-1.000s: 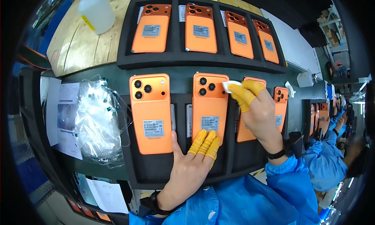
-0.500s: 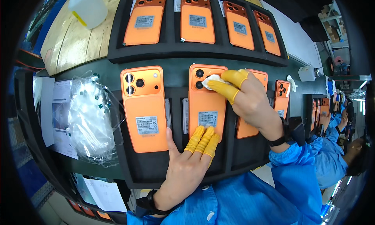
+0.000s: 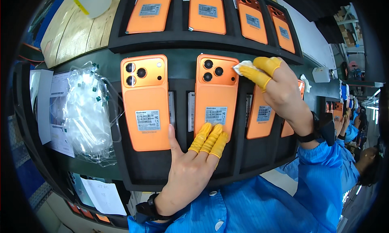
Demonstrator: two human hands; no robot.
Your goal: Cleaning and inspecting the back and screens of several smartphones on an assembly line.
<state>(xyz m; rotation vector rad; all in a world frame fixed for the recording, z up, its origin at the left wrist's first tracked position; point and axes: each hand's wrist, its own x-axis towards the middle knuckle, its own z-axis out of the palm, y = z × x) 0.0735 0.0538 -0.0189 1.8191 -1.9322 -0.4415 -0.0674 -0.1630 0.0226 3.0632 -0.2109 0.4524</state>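
Note:
An orange smartphone lies back up in the middle, showing three lenses and a silver label. My left hand rests on its lower end, with yellow finger cots on three flat, stretched fingers; the thumb stands apart beside the left-hand phone. My right hand, also in yellow finger cots, pinches a white wipe at the upper right edge of the middle phone's camera area. Under the right hand and forearm, the third phone and the fourth phone are partly hidden.
A black foam tray lies under the near phones. Beyond it, another foam tray holds several orange phones. Clear plastic films are heaped at left; a white bottle stands far left. At right, a co-worker in blue sits.
My right hand has moved right with the wipe, from the lenses to the camera area's right edge, uncovering them. My left hand stays on the phone. The whole view has shifted slightly.

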